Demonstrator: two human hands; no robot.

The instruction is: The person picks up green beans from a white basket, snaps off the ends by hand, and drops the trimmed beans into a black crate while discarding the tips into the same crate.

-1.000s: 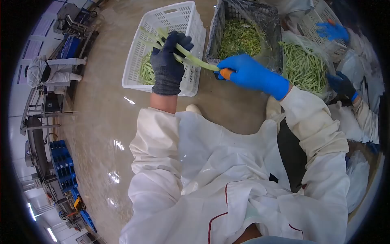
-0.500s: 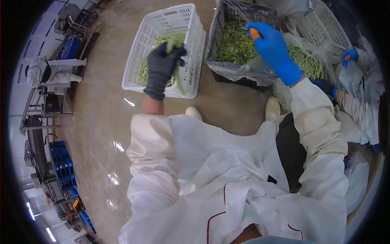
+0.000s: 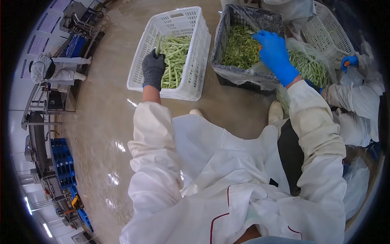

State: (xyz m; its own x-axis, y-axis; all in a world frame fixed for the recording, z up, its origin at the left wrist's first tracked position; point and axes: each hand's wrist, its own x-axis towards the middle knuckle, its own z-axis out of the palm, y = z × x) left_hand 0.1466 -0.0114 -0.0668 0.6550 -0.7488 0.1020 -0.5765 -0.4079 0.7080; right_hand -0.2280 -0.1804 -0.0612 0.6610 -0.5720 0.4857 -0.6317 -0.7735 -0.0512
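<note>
Green stalks (image 3: 174, 61) beside curled left hand (image 3: 153, 70), left edge of white crate (image 3: 201, 67), right hand (image 3: 277, 55) over dark bin (image 3: 237, 72), both grips unclear, wet floor (image 3: 97, 122).

White perforated crate with green stalks (image 3: 178, 51), left of centre: one. Black crate (image 3: 243, 75), plastic-lined, with leafy trimmings (image 3: 237, 49): one. Clear plastic bag with green stalks (image 3: 310, 67): one. White perforated crates (image 3: 325, 28), upper right: overlapping, number unclear. Wearer's gloves: two; one grey knit glove (image 3: 153, 69), one blue glove (image 3: 276, 55). Wearer's pale boots (image 3: 275, 112): two. Lit tubes (image 3: 27, 205), lower left: two. Individual stalks: too many to count.
</note>
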